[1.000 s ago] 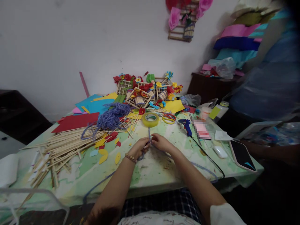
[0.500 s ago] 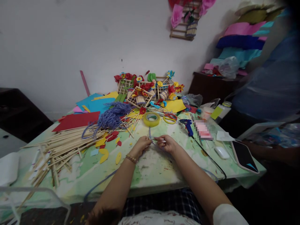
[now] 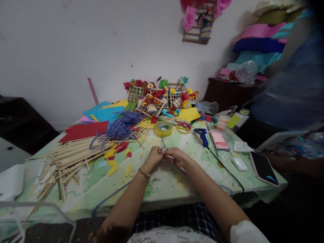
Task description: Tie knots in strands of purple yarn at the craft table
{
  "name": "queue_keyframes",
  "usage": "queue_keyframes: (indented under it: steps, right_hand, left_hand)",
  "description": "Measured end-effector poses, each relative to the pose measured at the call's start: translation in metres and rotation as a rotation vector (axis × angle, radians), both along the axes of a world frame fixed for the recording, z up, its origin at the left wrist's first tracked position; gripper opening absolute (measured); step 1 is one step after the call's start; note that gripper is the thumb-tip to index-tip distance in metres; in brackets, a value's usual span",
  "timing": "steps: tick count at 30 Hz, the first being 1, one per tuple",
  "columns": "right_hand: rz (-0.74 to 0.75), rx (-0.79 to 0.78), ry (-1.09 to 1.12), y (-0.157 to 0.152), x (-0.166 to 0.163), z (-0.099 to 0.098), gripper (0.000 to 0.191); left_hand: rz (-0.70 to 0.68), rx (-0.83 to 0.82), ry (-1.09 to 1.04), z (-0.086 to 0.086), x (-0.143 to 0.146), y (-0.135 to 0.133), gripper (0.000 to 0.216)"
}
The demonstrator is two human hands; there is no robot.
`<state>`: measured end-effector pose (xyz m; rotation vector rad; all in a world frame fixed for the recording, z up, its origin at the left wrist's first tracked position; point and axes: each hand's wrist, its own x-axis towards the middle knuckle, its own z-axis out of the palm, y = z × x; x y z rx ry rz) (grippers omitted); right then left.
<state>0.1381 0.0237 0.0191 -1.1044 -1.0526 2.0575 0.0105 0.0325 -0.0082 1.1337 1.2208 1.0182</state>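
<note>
My left hand [image 3: 155,157] and my right hand [image 3: 176,156] meet over the middle of the table, fingertips pinched close together. Between them runs a length of blue-purple yarn [image 3: 163,143], crossing at the fingers and reaching up to the roll of yellow tape [image 3: 163,129]. One yarn tail trails from the left side over the table's front edge; another bit shows beyond my right forearm. My fingers cover the spot where the strands cross, so whether a knot is there cannot be seen.
Thin wooden sticks [image 3: 76,158] and a tangle of purple yarn [image 3: 124,123] lie left. Small stick fences with paper flowers [image 3: 152,101] stand at the back. Scissors [image 3: 183,127], a blue glue gun [image 3: 201,135], a mouse [image 3: 239,164] and a phone [image 3: 264,168] are right.
My hands have drawn closer together, the right one moving left until the fingers touch. The yarn between them now looks crossed in a small loop.
</note>
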Motion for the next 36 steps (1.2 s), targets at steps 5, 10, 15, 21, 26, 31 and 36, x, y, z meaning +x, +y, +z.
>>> queue_keyframes:
  steps: [5,10,15,21,26,31,36]
  right_hand:
    - [-0.013,0.065,-0.051,0.002,0.006,0.002,0.020]
    - [-0.009,0.118,-0.136,0.002,0.009,-0.001,0.019]
    - [-0.056,0.200,-0.264,0.005,0.012,-0.006,0.021]
    - [-0.113,0.321,-0.478,0.003,0.014,0.001,0.022]
    - [-0.168,0.448,-0.706,0.007,0.011,-0.011,0.021]
    - [-0.100,0.583,-0.930,0.009,0.009,-0.018,0.017]
    - [0.094,0.552,-0.902,0.001,0.032,-0.004,0.021]
  left_hand:
    - [-0.056,-0.079,-0.260,0.006,0.001,-0.004,0.026]
    - [-0.177,-0.231,-0.507,0.019,-0.008,-0.007,0.021]
    - [-0.290,-0.405,-0.610,0.018,-0.014,-0.003,0.020]
    - [-0.370,-0.538,-0.624,0.012,-0.010,-0.004,0.020]
    - [-0.405,-0.551,-0.625,0.015,-0.007,-0.006,0.015]
    - [-0.396,-0.563,-0.540,0.014,-0.007,-0.003,0.022]
    - [-0.312,-0.520,-0.381,0.008,-0.009,-0.001,0.026]
